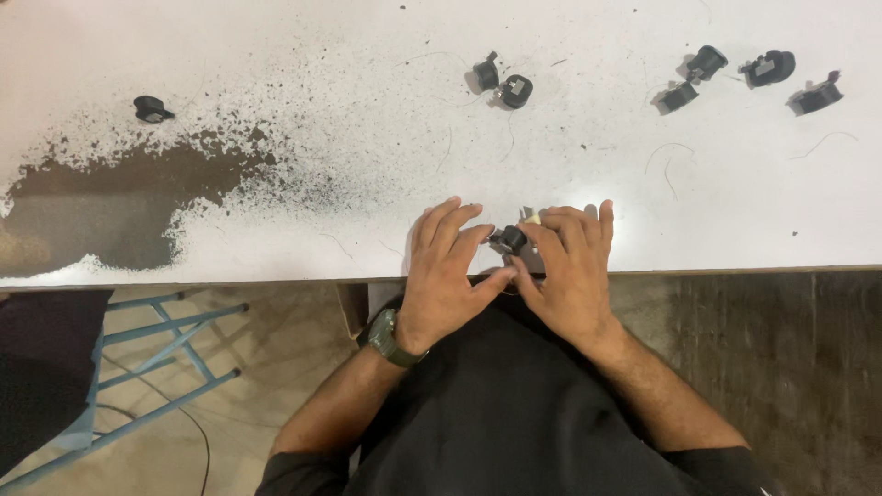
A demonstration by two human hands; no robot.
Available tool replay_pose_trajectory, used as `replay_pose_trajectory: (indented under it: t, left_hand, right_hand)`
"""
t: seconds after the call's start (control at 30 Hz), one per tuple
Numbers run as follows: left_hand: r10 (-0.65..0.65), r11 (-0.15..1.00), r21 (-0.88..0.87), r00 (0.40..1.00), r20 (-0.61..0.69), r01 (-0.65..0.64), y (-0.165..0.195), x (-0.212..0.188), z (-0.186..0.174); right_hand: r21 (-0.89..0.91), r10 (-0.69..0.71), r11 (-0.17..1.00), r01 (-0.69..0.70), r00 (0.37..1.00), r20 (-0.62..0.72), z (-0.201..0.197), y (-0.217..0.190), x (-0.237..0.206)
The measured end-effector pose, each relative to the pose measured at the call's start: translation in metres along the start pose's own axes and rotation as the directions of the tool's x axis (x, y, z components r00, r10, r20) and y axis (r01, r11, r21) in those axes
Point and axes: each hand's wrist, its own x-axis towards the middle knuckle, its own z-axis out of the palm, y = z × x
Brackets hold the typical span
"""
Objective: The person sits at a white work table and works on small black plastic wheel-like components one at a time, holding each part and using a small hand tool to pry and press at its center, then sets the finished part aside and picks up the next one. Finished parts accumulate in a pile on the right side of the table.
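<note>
together pinching a small black part (pixel 508 240) at the table edge (pixel 276 273).
left hand (pixel 447 280) and right hand (pixel 570 271) both grasping it; more black parts (pixel 503 81) lying well beyond the fingertips.

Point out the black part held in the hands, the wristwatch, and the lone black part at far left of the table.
held black part (pixel 508 240), head view, on its round body between the fingers.
wristwatch (pixel 386 336), head view, on its band at the left wrist.
lone black part (pixel 152 109), head view, on its top.

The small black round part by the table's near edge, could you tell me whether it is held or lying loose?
Held: the small black round part sits between fingertips of both hands.
</note>
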Motion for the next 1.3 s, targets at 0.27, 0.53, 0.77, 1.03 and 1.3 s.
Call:
replay_pose_trajectory:
  t: [0.27, 0.53, 0.77, 1.03, 1.3]
  left_hand:
    - [0.059, 0.994, 0.095, 0.998, -0.024, -0.057, -0.007, -0.01, 0.011]
    - [0.44, 0.877, 0.273, 0.889, -0.125, -0.395, -0.013, -0.009, 0.008]
    - [0.423, 0.888, 0.237, 0.901, -0.091, -0.393, -0.01, 0.0, 0.017]
    - [0.319, 0.935, 0.177, 0.946, -0.051, -0.306, -0.007, -0.004, 0.018]
    - [0.285, 0.956, 0.116, 0.951, -0.124, -0.271, -0.005, -0.008, 0.022]
  right_hand:
    - [0.008, 0.006, 1.0, -0.006, 1.0, 0.024, -0.004, 0.003, -0.008]
    - [-0.024, 0.017, 1.0, -0.018, 0.999, -0.035, -0.004, 0.014, -0.012]
    - [-0.036, 0.022, 0.999, -0.024, 0.998, -0.063, 0.001, 0.015, -0.014]
    - [-0.064, 0.018, 0.998, -0.021, 0.999, -0.051, 0.004, 0.016, -0.017]
    - [0.031, -0.014, 0.999, 0.019, 0.991, -0.137, -0.004, 0.019, -0.025]
